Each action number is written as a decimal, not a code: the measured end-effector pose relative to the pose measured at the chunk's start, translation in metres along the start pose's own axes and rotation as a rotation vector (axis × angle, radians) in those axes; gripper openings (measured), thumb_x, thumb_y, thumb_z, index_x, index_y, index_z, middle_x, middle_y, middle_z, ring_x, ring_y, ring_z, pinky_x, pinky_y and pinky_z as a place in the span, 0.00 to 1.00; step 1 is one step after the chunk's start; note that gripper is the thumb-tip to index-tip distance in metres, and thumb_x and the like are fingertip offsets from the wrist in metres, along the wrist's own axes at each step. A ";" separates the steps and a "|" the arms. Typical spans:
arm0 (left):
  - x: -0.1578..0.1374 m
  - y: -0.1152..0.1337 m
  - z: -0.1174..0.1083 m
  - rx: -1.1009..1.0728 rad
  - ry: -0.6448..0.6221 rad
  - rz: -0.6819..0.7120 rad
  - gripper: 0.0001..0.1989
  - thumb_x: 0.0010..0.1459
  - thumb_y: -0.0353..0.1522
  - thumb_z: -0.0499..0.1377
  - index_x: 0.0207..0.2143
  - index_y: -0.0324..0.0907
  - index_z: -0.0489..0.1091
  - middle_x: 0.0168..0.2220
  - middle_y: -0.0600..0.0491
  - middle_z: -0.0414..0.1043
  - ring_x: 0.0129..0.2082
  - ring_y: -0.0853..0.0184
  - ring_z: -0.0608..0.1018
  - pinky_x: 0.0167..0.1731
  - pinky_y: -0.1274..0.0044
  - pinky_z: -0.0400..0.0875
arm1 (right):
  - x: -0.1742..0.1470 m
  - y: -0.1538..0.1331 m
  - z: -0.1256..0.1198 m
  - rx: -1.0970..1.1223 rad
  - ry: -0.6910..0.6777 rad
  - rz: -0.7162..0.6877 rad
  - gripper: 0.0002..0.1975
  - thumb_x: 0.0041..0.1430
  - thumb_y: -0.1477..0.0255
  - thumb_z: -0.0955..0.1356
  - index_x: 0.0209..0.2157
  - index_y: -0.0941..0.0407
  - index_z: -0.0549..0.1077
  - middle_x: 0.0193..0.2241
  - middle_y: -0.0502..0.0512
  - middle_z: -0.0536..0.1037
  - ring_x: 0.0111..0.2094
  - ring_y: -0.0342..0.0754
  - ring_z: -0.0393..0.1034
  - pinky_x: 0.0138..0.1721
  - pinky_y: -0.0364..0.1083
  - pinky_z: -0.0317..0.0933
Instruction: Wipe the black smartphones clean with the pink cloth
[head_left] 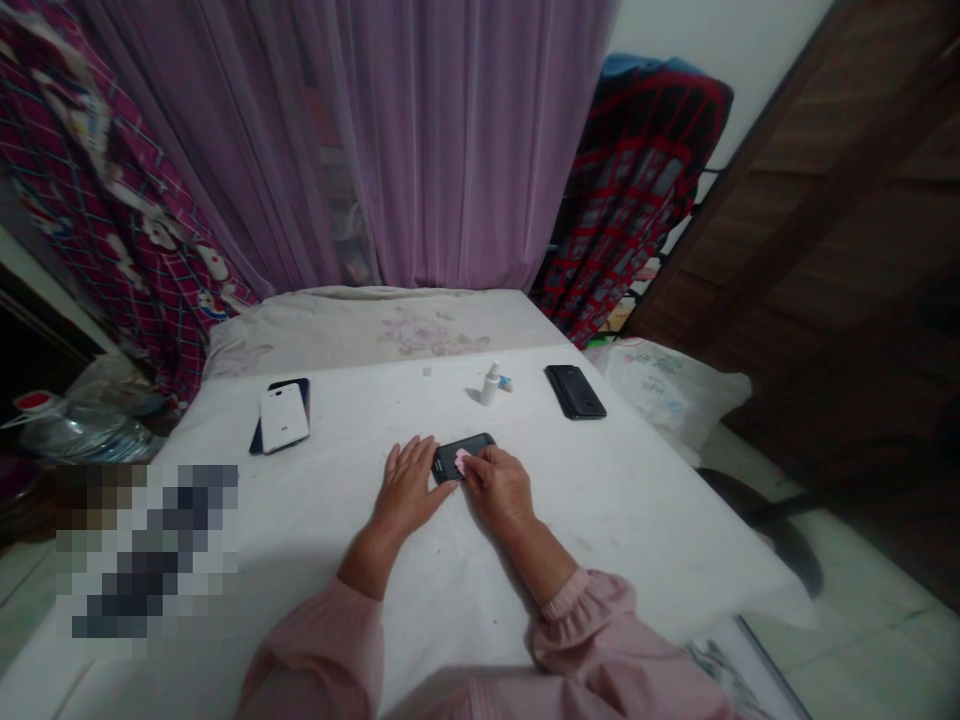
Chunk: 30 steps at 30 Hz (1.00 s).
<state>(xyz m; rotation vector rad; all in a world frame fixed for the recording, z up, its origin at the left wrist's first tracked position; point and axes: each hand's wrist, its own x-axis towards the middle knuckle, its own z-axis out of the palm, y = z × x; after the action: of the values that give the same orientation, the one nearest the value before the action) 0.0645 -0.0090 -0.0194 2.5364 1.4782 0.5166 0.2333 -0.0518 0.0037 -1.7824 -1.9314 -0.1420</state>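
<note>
A dark smartphone lies on the white-covered table, turned sideways in front of me. My left hand rests flat at its left end, fingers stretched out, with the thumb along the near edge. Pinched in the fingers of my right hand is a small pink cloth, pressed against the phone's face. Beyond the phone stands a small white bottle, with a little blue-and-white item beside it that I cannot make out.
On the left, a white phone lies over a dark blue one. Stacked dark phones sit at the right. A tiny white piece lies farther back. Purple curtains hang behind the table; a plastic bag is off its right edge.
</note>
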 end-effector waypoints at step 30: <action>0.002 -0.010 0.007 -0.012 0.002 0.025 0.30 0.59 0.42 0.56 0.60 0.40 0.58 0.63 0.44 0.62 0.64 0.56 0.61 0.64 0.59 0.48 | -0.003 0.011 0.009 0.181 0.138 -0.013 0.11 0.64 0.69 0.64 0.35 0.53 0.79 0.27 0.52 0.72 0.29 0.44 0.64 0.32 0.42 0.55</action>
<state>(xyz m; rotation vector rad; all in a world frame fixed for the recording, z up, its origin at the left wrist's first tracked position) 0.0600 -0.0026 -0.0284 2.5492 1.4409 0.5301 0.2410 -0.0493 -0.0081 -1.6001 -1.7992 -0.0886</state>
